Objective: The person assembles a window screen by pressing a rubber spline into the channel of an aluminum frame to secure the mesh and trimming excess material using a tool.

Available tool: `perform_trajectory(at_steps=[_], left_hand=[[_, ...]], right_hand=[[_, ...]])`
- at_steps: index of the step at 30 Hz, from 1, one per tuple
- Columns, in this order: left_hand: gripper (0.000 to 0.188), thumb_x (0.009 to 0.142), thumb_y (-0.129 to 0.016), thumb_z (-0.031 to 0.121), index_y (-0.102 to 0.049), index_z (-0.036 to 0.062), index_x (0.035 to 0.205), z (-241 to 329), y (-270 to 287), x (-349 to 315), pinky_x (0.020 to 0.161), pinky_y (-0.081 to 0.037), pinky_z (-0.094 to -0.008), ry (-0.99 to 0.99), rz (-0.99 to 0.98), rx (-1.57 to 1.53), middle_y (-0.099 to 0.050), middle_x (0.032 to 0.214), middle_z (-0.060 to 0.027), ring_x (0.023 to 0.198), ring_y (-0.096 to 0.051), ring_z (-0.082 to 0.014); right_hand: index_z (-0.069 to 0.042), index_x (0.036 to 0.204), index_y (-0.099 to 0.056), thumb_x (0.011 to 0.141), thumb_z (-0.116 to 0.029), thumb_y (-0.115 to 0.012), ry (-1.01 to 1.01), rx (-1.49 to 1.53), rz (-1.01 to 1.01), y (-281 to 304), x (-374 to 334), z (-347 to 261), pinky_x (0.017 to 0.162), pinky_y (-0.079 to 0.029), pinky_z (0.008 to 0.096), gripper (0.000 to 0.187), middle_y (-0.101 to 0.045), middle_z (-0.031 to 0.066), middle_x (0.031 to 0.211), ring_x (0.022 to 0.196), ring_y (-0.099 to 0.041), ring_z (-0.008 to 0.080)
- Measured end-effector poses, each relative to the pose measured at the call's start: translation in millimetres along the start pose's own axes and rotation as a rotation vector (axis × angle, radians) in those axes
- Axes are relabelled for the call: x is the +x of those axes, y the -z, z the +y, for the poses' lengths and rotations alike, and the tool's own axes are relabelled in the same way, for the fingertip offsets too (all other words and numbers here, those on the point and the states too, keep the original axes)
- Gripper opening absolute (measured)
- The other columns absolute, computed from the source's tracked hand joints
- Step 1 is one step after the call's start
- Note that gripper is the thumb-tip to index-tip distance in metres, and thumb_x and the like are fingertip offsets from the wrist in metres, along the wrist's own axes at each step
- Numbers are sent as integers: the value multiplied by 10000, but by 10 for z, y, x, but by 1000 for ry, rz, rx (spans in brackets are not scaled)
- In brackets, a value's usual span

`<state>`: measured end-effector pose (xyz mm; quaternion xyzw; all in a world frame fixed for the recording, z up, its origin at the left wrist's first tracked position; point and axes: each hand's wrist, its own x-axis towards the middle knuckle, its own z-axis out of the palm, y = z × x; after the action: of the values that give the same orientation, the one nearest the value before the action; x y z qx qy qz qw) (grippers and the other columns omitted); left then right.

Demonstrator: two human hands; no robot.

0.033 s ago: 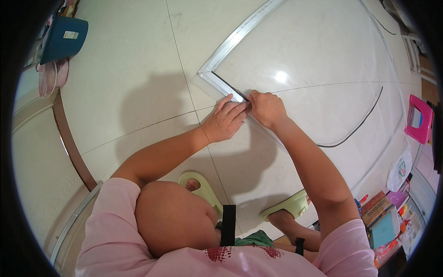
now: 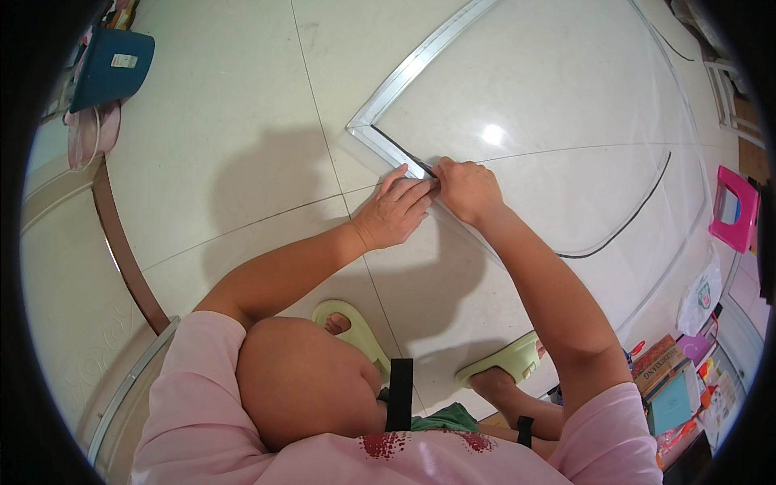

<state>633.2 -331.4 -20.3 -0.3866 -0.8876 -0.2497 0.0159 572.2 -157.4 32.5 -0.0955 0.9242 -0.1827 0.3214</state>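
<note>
A silver metal frame lies on the floor, one corner pointing left, with a clear sheet spread across it. A thin black rubber strip runs along the inner edge of the short side to my hands. Its loose length curves over the sheet to the right of my forearm, which hides part of it. My right hand is closed, pinching the strip at the frame; its fingertips are mostly hidden. Beside it, my left hand rests on the metal bar, fingers stretched across it, touching or nearly touching my right fingers.
My feet in pale green slippers are just below the frame. A pink plastic stool, a white bag and books stand or lie at the right. At the far left are a dark blue bin and a door.
</note>
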Motion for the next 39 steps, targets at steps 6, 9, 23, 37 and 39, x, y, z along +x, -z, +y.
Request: perform_trajectory(at_steps=[6,9,23,37,39], left_hand=[[357,730,-705,146,-591,21,1044,41,16,34,1082,-295,-518,21,-11,-70,-537,1198,-112,1115,-489,-251],[357,729,-707,142,-588,20,1043,50,45,48,1081,-291,-526,55,-25,-72,-536,1188,-121,1120,-487,-261],[360,728,-706,164,-580,24,1035,39,42,63,1087,-285,-515,23,5,-33,-540,1170,-123,1113,-488,-262],[394,725,-723,217,-574,14,1027,37,46,49,1089,-276,-525,53,-19,-102,-526,1170,-151,1124,-476,-290],[396,726,-723,220,-573,11,1028,46,49,43,1089,-275,-527,62,-35,-114,-523,1169,-157,1124,-475,-295]], right_hand=[[-49,840,-601,784,-219,-607,-4,-116,9,-74,0,-73,664,-527,416,178,-681,174,785,721,-669,342],[-49,838,-591,785,-217,-603,10,-95,55,-74,-12,-54,645,-526,411,176,-676,170,756,694,-667,339],[-28,906,-600,865,-222,-548,16,-4,34,-4,24,-30,663,-515,440,205,-669,196,753,711,-661,355],[-36,825,-584,797,-174,-577,62,-102,46,-24,53,-97,636,-526,401,141,-674,159,741,699,-671,326],[-39,802,-579,781,-165,-582,58,-115,75,-145,67,-76,625,-527,393,128,-672,153,729,687,-671,322]])
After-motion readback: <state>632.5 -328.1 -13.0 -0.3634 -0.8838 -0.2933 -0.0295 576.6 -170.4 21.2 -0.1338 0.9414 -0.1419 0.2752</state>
